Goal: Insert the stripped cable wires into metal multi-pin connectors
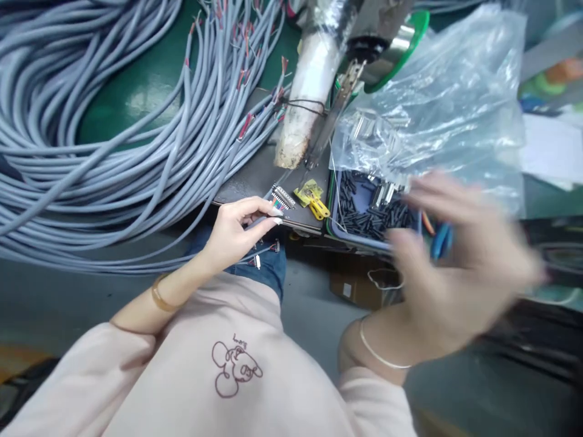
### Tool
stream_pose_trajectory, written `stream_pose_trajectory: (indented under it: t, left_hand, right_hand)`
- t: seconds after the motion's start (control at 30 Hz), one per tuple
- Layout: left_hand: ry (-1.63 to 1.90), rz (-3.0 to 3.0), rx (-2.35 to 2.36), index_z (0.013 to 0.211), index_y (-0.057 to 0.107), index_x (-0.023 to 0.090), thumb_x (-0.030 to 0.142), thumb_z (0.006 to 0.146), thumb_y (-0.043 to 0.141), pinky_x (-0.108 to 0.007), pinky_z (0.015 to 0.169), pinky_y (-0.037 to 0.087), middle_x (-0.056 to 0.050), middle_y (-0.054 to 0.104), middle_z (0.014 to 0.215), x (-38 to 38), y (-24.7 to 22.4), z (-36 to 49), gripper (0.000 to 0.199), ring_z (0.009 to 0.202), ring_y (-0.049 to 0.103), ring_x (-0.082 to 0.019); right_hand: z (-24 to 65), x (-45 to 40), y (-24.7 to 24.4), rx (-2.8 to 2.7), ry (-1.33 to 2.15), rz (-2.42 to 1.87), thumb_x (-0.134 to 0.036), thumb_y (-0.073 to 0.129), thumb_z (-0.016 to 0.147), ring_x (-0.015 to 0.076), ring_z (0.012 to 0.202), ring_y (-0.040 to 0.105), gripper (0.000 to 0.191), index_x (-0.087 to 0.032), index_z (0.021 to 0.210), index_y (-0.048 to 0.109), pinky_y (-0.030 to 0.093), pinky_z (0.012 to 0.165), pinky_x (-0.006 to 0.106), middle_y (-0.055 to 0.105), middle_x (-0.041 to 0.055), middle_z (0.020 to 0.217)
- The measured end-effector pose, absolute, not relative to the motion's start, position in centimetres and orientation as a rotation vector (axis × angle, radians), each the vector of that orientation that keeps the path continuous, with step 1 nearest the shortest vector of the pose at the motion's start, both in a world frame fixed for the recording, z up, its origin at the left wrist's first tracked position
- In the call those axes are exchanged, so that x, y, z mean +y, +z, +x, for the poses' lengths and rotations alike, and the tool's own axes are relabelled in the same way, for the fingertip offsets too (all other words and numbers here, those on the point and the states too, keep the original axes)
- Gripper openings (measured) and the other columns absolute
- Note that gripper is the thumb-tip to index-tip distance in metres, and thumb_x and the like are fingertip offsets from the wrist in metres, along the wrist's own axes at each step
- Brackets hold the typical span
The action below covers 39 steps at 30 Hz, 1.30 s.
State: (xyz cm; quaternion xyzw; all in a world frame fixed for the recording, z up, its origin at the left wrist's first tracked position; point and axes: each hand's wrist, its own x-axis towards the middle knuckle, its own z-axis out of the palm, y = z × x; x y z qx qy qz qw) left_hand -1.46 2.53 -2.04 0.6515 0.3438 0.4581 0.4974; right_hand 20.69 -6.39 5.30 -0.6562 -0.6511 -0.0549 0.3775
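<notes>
My left hand (243, 227) pinches a thin black piece (272, 217) between thumb and fingers at the edge of the work surface. Right beside its fingertips lies a connector (284, 197) with a row of pins and coloured wires. My right hand (464, 261) is blurred by motion, raised at the right, its thumb and fingers apart with nothing visible between them. Behind its fingers is a blue-rimmed bin (359, 241) holding many small black pieces (378, 221) and some metal connectors (384, 193).
Grey cables (150, 182) with stripped ends cover the left. A white wrapped tube (305, 97) and a metal arm (332, 118) stand above the work surface. Yellow snips (317, 206) lie near the bin. A clear plastic bag (446, 103) and blue-handled pliers (441, 240) are at the right.
</notes>
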Motion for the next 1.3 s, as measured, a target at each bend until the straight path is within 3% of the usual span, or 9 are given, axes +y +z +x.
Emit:
stream_pose_trajectory:
  t: [0.17, 0.27, 0.37, 0.43, 0.5, 0.73, 1.03, 1.17, 1.3]
  left_hand:
    - [1.010, 1.353, 0.845, 0.078, 0.075, 0.013, 0.020, 0.078, 0.074, -0.022, 0.068, 0.055, -0.006, 0.077, 0.083, 2.5, -1.8, -1.2, 0.007, 0.071, 0.067, -0.012]
    - [0.967, 1.307, 0.873, 0.076, 0.072, 0.012, 0.021, 0.075, 0.074, -0.019, 0.059, 0.051, -0.005, 0.074, 0.080, 2.3, -1.7, -0.9, 0.009, 0.061, 0.061, -0.008]
    - [0.931, 1.286, 0.860, 0.072, 0.070, 0.011, 0.020, 0.072, 0.074, -0.018, 0.054, 0.045, -0.003, 0.071, 0.074, 2.3, -1.4, -0.8, 0.010, 0.055, 0.054, -0.006]
    - [0.902, 1.262, 0.824, 0.070, 0.069, 0.011, 0.019, 0.072, 0.073, -0.017, 0.054, 0.045, -0.002, 0.068, 0.070, 2.4, -1.1, -0.8, 0.009, 0.056, 0.055, -0.006]
    - [0.867, 1.221, 0.776, 0.069, 0.067, 0.012, 0.017, 0.071, 0.072, -0.017, 0.054, 0.044, -0.001, 0.066, 0.066, 2.5, -0.8, -0.8, 0.007, 0.056, 0.054, -0.006]
    - [0.757, 1.163, 0.722, 0.064, 0.061, 0.014, 0.013, 0.066, 0.071, -0.015, 0.049, 0.038, 0.004, 0.055, 0.058, 2.6, 0.1, -1.0, 0.010, 0.052, 0.046, -0.004]
    - [0.780, 1.132, 0.793, 0.066, 0.059, 0.015, 0.014, 0.066, 0.070, -0.016, 0.051, 0.042, 0.003, 0.059, 0.062, 2.7, 0.1, -0.8, 0.011, 0.054, 0.052, -0.005]
    - [0.793, 1.083, 0.780, 0.065, 0.058, 0.015, 0.012, 0.065, 0.071, -0.016, 0.054, 0.043, 0.003, 0.061, 0.063, 3.1, 0.1, -0.6, 0.013, 0.056, 0.054, -0.005]
    - [0.837, 1.074, 0.773, 0.065, 0.058, 0.015, 0.012, 0.064, 0.072, -0.016, 0.053, 0.042, 0.003, 0.062, 0.064, 3.5, -0.1, -0.2, 0.014, 0.054, 0.053, -0.005]
  right_hand:
    - [21.3, -5.4, 2.1, -1.842, -0.039, -1.619, -0.023, 0.071, 0.091, 0.0316, 0.124, 0.071, 0.006, -0.023, 0.085, 0.072, 0.040, 0.119, 0.067, 0.079, 0.0063, 0.116]
    - [20.3, -6.6, 1.3, -1.786, 0.200, -1.373, -0.017, 0.065, 0.094, 0.0207, 0.091, 0.080, 0.012, -0.024, 0.084, 0.068, 0.043, 0.120, 0.061, 0.077, -0.0037, 0.083]
    - [18.6, -7.6, 1.1, -1.679, 0.343, -1.226, -0.020, 0.062, 0.096, 0.0129, 0.059, 0.070, 0.010, -0.024, 0.089, 0.068, 0.064, 0.078, 0.035, 0.066, -0.0074, 0.064]
    - [17.7, -7.5, 0.9, -1.636, 0.251, -1.312, -0.018, 0.064, 0.095, 0.0085, 0.050, 0.060, 0.008, -0.024, 0.093, 0.070, 0.053, 0.054, 0.022, 0.066, -0.0073, 0.065]
    - [17.0, -6.8, 0.7, -1.657, 0.131, -1.427, -0.017, 0.067, 0.094, 0.0061, 0.046, 0.055, 0.012, -0.025, 0.100, 0.072, 0.046, 0.048, 0.019, 0.069, -0.0070, 0.069]
    - [16.6, -4.5, 0.0, -1.998, 0.017, -1.369, -0.014, 0.065, 0.096, 0.0088, 0.061, 0.070, 0.011, -0.023, 0.097, 0.071, 0.052, 0.060, 0.019, 0.078, -0.0023, 0.079]
    - [16.1, -4.9, -0.1, -1.321, -0.100, -1.299, -0.026, 0.057, 0.100, 0.0069, 0.036, 0.050, 0.015, -0.026, 0.113, 0.064, 0.036, 0.035, 0.021, 0.059, -0.0087, 0.063]
    - [15.6, -5.1, -0.7, -1.460, -0.015, -1.424, -0.020, 0.064, 0.097, 0.0128, 0.064, 0.076, 0.007, -0.022, 0.103, 0.064, 0.060, 0.053, 0.022, 0.078, -0.0011, 0.086]
    - [15.3, -4.4, -1.5, -1.537, 0.259, -1.444, -0.018, 0.068, 0.092, 0.0180, 0.088, 0.081, 0.008, -0.021, 0.089, 0.061, 0.068, 0.072, 0.027, 0.081, 0.0071, 0.107]
